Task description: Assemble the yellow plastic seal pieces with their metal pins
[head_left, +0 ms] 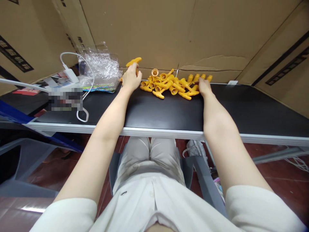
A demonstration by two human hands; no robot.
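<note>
Left hand [130, 78] gripped yellow T-handled piece [134, 62], crossbar up, running left-right. Yellow pile [166, 84] lay right of it on tabletop [164, 112], between hands. Right hand [205, 87] touched pile's right end; fingers hidden, couldn't tell grip.

The right hand [204, 87] partly hides the yellow pieces [209, 78] nearest it.

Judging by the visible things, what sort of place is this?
Probably a makeshift workstation; whether in a workshop, office or home, I cannot tell. Large cardboard panels stand behind and beside a black table, where yellow pieces lie piled near crumpled clear plastic.
</note>
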